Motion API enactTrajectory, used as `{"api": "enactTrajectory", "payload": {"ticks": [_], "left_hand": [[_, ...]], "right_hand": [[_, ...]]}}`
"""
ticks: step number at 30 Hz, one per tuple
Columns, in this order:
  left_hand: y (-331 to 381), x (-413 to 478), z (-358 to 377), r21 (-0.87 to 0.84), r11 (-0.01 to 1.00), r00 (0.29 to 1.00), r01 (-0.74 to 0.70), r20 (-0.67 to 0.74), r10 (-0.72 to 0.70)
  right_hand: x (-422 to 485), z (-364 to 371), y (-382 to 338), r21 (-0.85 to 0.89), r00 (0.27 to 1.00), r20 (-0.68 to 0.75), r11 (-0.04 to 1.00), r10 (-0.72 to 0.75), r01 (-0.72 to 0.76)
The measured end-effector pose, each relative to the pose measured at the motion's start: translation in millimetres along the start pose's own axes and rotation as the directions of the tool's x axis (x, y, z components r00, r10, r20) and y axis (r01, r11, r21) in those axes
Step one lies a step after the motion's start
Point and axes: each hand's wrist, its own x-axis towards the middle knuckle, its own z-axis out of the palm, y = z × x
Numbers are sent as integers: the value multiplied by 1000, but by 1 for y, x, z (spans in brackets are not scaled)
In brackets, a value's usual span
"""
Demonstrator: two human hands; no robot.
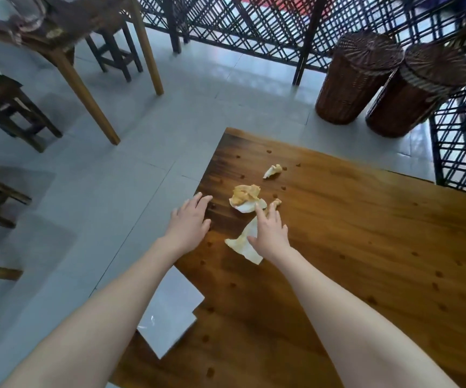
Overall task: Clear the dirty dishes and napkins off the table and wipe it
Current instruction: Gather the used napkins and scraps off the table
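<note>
Three crumpled, stained napkins lie near the far left corner of the brown wooden table (366,261). A small napkin (272,171) is farthest away. A larger napkin with yellow-brown stains (244,198) sits in the middle. A long white napkin (244,243) lies nearest, partly under my right hand (268,231), whose straight fingers rest on it and point toward the stained one. My left hand (189,222) lies flat with spread fingers at the table's left edge, holding nothing.
Two dark wicker baskets (358,79) (419,91) stand on the floor beyond the table, against a black lattice screen (268,26). Another wooden table (66,57) and stools (7,107) stand at the left. Grey tiled floor lies between.
</note>
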Motion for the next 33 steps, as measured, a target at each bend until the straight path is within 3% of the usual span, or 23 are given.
{"api": "enactTrajectory", "payload": {"ticks": [6, 10, 19, 25, 33], "left_hand": [[11, 20, 17, -56, 996, 996, -65, 53, 67], [20, 32, 22, -57, 994, 990, -97, 93, 102], [41, 68, 24, -26, 986, 974, -162, 155, 164], [50, 82, 27, -18, 981, 969, -192, 156, 193], [60, 87, 35, 74, 963, 940, -259, 249, 233]], "right_hand": [[29, 12, 1, -16, 990, 22, 991, 137, -136], [24, 21, 15, -127, 992, -112, 989, 58, -72], [23, 15, 30, -151, 971, -232, 988, -59, 24], [37, 8, 34, -169, 1000, -27, 986, -10, 6], [4, 12, 47, -147, 989, -126, 987, -80, 61]]}}
